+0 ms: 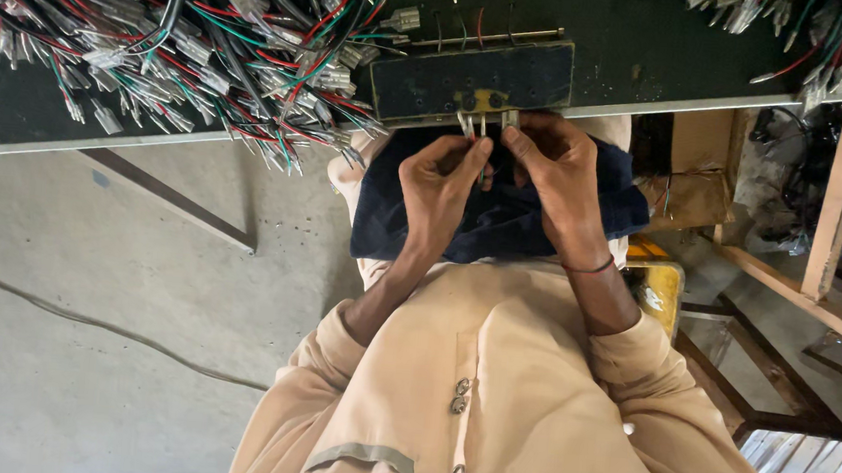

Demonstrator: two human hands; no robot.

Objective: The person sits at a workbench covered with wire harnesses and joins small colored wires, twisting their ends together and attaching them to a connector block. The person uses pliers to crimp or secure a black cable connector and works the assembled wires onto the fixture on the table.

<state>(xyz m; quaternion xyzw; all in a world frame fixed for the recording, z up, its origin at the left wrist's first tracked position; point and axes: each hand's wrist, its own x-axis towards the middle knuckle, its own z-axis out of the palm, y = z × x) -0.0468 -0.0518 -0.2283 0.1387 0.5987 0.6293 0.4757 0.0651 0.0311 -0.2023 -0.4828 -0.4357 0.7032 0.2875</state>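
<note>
Hands together at the bench edge: left hand (437, 180) and right hand (556, 167) each pinch small metal terminals (483, 124) under a dark rectangular board (471, 80) bearing a yellow patch (482, 101); wire bundle (188, 42) lies left.

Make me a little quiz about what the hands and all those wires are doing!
1. True or false: both hands touch the big wire bundle.
2. What lies across the lap? A) dark cloth B) a tray C) a book
3. Which wrist wears a thin band?

Key:
1. False. The left hand and right hand pinch small metal terminals at the table edge.
2. A, the cloth.
3. The right, a band.
</note>
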